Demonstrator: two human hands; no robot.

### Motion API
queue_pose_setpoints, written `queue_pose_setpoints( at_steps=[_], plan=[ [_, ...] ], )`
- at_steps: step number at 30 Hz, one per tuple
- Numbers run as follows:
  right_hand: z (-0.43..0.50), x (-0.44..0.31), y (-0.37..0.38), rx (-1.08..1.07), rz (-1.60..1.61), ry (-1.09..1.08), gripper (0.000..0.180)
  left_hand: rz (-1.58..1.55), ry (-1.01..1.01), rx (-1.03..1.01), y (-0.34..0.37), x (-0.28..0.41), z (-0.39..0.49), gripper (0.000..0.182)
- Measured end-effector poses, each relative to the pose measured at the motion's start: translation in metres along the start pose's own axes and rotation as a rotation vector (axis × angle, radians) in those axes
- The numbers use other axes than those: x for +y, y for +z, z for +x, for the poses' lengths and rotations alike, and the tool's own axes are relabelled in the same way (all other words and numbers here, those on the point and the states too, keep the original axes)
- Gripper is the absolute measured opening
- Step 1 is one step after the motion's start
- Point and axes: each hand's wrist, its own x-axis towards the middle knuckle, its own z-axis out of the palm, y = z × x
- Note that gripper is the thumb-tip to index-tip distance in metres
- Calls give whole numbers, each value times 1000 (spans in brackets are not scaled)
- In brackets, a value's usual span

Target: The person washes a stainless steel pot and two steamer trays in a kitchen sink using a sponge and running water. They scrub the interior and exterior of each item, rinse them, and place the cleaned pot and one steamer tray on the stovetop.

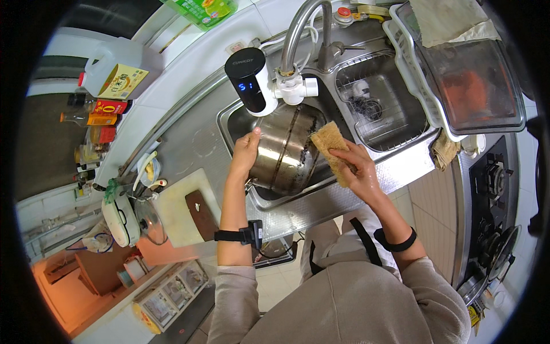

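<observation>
A stainless steel pot (281, 148) lies tilted on its side in the left sink basin (223, 122), its wall shiny with dark scorch marks towards the base. My left hand (245, 154) grips the pot at its left edge, thumb up along the metal; the fingers behind are hidden. In my right hand (361, 170) is a tan fibrous scouring sponge (328, 139), pinched between thumb and fingers. The sponge's upper end is at the scorched base edge; whether it touches cannot be told. Over the pot hangs the faucet (294, 38) with a white and black heater attachment (251, 81) showing lit digits.
The right basin (386, 133) holds a wire rack and a dark scrubber (367, 107). A white basket (412, 77) and a lidded clear bin (472, 86) stand right of it. A cutting board (172, 198) with a cleaver (200, 215) lies left, near a glass lid (148, 219). A gas stove (485, 202) is at far right.
</observation>
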Motion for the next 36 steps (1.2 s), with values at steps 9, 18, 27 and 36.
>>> queue_pose_setpoints(
  at_steps=[9, 18, 27, 36],
  plan=[
    [63, -21, 81, -79, -473, -400, 41, -59, 146, 79, 26, -40, 12, 51],
    [65, 0, 113, -135, -485, -300, 37, -55, 59, 36, 29, -57, 28, 54],
    [80, 6, 127, 99, -524, -239, 45, 90, 27, 66, 23, -57, 31, 60],
    [76, 9, 109, 85, -601, -193, 31, 60, -25, 25, 21, -57, 30, 62]
  ],
)
